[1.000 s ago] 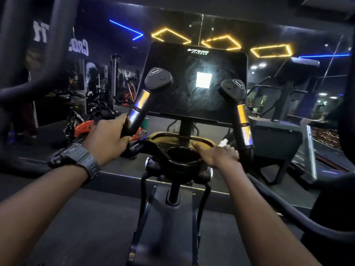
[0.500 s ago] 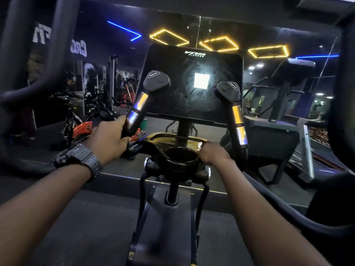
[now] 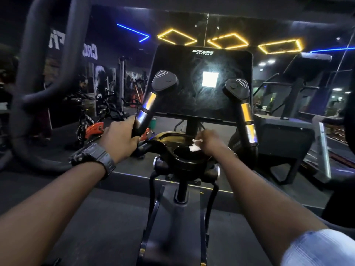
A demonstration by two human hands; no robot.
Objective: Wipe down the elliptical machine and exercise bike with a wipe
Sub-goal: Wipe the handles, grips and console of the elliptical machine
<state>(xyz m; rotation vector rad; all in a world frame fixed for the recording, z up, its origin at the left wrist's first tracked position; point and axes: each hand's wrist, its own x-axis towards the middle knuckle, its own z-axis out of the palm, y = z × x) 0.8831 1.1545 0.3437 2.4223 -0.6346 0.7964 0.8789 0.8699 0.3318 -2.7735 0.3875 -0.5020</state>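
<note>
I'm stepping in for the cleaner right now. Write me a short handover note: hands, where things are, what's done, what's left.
Left hand: gripped around the lower part of the left handlebar, steadying.
Right hand: holding the white wipe at the rim of the cup holder on the tray below the console.
Done: cannot tell which surfaces are finished; the console shows smears.
Left: probably the tray, both handlebars, the console, then the exercise bike. Which of the red bikes to the left is unclear.

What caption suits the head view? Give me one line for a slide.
Left hand grips the black left handlebar while the right hand rubs a white wipe over the round black cup holder.
</note>
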